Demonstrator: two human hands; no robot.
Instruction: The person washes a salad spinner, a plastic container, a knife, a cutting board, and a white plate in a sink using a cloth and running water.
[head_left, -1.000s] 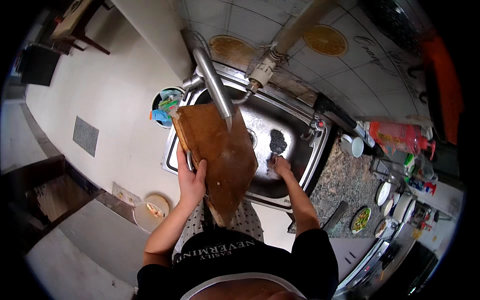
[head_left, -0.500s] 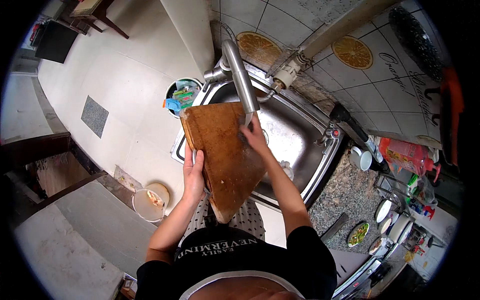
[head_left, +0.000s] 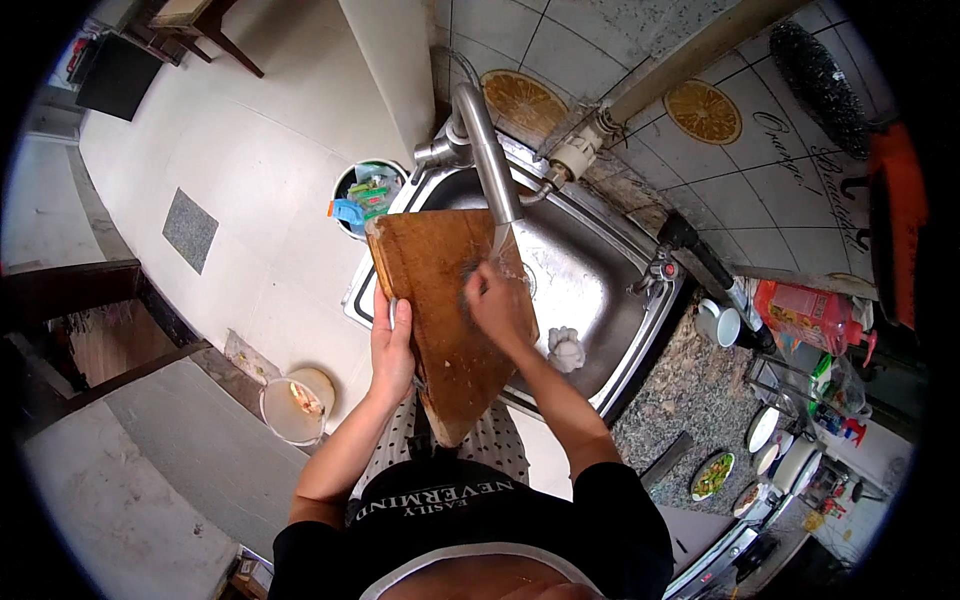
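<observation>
A thick brown wooden cutting board (head_left: 450, 340) is tilted over the near left part of the steel sink (head_left: 600, 260). My left hand (head_left: 392, 345) grips its left edge, thumb on the upper face. On the wet face, my right hand (head_left: 495, 300) is closed round a small dark scrubber (head_left: 470, 272), blurred and mostly hidden by the fingers. Water runs from the faucet (head_left: 490, 160) onto the board just beyond that hand. A crumpled whitish cloth (head_left: 566, 350) lies in the sink, right of my right forearm.
A bin with bags (head_left: 370, 195) stands left of the sink, and a pale bucket (head_left: 298, 405) is on the floor nearer me. The granite counter (head_left: 660, 400) at right bears a knife (head_left: 667, 460), a dish of food (head_left: 713, 476) and a white mug (head_left: 728, 326).
My right hand has moved down and left across the board, away from the faucet spout. More of the whitish cloth shows. The left hand keeps its grip.
</observation>
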